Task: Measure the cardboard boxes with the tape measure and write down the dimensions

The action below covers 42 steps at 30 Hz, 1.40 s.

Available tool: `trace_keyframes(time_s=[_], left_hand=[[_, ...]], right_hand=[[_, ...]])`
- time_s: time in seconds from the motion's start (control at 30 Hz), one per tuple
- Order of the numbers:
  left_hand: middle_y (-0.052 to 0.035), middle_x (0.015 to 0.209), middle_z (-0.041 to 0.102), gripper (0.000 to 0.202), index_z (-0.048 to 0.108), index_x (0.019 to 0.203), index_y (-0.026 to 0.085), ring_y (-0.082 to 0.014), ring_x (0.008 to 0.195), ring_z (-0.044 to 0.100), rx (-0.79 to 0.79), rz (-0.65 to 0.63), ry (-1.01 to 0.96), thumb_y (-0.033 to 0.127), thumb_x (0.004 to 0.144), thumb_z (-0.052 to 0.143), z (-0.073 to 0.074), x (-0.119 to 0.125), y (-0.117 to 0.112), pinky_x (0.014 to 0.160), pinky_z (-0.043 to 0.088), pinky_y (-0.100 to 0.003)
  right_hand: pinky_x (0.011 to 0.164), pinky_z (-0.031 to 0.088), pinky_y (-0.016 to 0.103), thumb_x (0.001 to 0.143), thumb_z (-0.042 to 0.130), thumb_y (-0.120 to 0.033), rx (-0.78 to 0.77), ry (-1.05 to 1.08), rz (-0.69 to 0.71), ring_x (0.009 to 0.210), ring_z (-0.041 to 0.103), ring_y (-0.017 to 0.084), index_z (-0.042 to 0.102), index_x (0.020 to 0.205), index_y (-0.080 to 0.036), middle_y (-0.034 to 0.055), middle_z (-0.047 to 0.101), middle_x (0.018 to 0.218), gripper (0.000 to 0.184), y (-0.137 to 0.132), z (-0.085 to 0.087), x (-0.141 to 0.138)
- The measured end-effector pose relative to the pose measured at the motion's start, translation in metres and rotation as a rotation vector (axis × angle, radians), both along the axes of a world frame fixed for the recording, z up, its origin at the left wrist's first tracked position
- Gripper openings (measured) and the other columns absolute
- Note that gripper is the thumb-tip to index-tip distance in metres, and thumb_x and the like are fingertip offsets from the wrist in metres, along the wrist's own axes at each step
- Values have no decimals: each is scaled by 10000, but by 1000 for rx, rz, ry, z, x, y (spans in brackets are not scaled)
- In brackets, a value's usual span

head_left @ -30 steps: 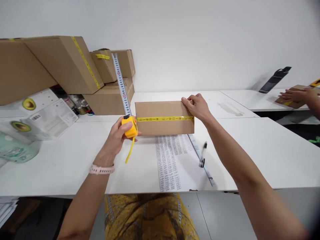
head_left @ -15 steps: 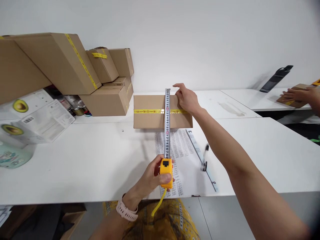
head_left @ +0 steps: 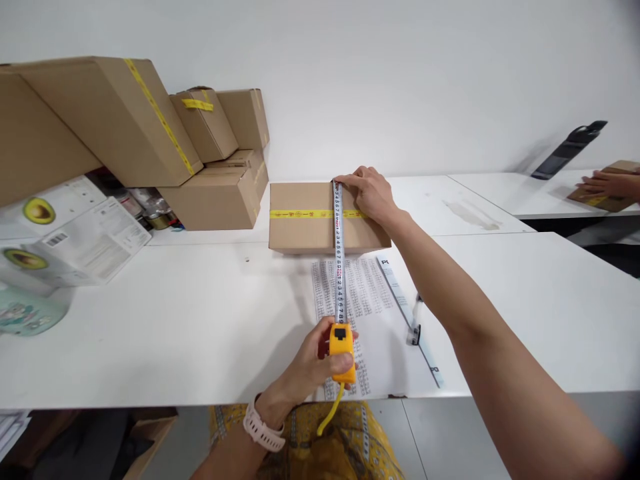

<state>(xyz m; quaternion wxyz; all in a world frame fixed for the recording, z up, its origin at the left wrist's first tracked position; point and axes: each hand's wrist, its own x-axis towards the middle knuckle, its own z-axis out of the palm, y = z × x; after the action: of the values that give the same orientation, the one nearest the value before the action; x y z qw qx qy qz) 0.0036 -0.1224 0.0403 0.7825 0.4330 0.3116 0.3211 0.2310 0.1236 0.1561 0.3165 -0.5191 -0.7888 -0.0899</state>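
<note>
A small cardboard box [head_left: 300, 230] with a strip of yellow tape across its top lies on the white table [head_left: 150, 320]. My left hand [head_left: 315, 363] is closed round a yellow tape measure [head_left: 341, 352] near the table's front edge. Its blade [head_left: 339, 260] runs straight away from me across the box top. My right hand [head_left: 367, 193] rests on the box's far right part, fingers pinching the blade's end at the far edge. A printed sheet [head_left: 350, 313] lies under the blade, between the box and my left hand.
A pen [head_left: 415, 323] and a flat ruler [head_left: 410, 320] lie right of the sheet. Stacked cardboard boxes [head_left: 150, 133] and white avocado-printed cartons [head_left: 55, 233] crowd the left. Another person's hand [head_left: 607, 183] rests on a box at the far right table, near a dark tool [head_left: 567, 150].
My left hand carried the tape measure from the box's left end to the front of the table. The blade now lies across the box, and my right hand has closed on its end.
</note>
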Motion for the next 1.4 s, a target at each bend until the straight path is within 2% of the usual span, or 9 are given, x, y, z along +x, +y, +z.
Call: trace_keyframes(time_s=[0.2,0.33,0.53,0.8,0.93,1.07,1.2,1.3,1.4], left_hand=[[-107,1188,604,601,504,1137,194,-225,869,713,-56,32,-18,491,752,859,-6,10,6,571,586,-271],[-104,1158,629,587,496,1177,203,-223,864,723,-82,12,-40,471,783,839,-8,7,10,577,590,-270],[-99,1095,673,598,468,1146,210,-217,809,736,-137,17,-28,482,757,832,-8,0,12,550,573,-254],[-94,1088,671,595,472,1130,214,-216,791,729,-132,10,-18,503,745,823,-9,1,14,540,557,-256],[-92,1123,644,592,501,1155,214,-214,845,708,-74,22,15,485,749,837,-9,2,8,608,554,-276],[-85,1149,624,621,555,1192,210,-212,940,669,41,80,63,441,719,884,-7,0,-8,729,548,-288],[-86,1186,630,687,540,1279,235,-212,933,672,2,71,22,436,720,885,-7,-4,-20,738,559,-301],[-86,1187,644,661,546,1281,236,-207,933,679,-8,76,42,405,737,881,-8,-5,-21,768,562,-307],[-90,1188,654,642,557,1266,234,-213,937,686,-6,82,49,407,737,878,-7,-5,-21,794,562,-319]], right_hand=[[829,431,431,982,347,-137,-17,-57,-48,1012,534,299,682,1322,-299,117,619,1085,504,1,0,-2],[837,433,433,973,345,-105,-16,-58,-70,1035,536,300,680,1324,-304,111,616,1091,525,3,0,-3],[823,437,429,968,408,-142,-1,-88,-70,1011,524,297,661,1346,-312,102,601,1097,485,6,-3,0],[826,432,444,961,344,-139,36,-19,-46,1006,527,294,681,1298,-291,109,600,1053,500,8,-7,0],[844,434,469,951,378,-184,47,-22,-44,1027,526,311,664,1308,-295,110,597,1067,471,10,-10,2],[884,423,491,982,347,-229,47,-54,-69,1085,518,332,643,1320,-302,116,597,1118,455,6,-13,2],[924,422,498,1039,319,-343,33,-102,-83,1136,500,345,590,1379,-313,114,583,1194,435,0,-13,2],[953,422,503,1050,311,-438,6,-116,-81,1166,490,356,560,1403,-310,119,571,1231,451,-6,-12,1],[972,428,492,1058,274,-461,-1,-86,-82,1177,487,347,566,1384,-281,125,574,1219,473,-10,-9,-1]])
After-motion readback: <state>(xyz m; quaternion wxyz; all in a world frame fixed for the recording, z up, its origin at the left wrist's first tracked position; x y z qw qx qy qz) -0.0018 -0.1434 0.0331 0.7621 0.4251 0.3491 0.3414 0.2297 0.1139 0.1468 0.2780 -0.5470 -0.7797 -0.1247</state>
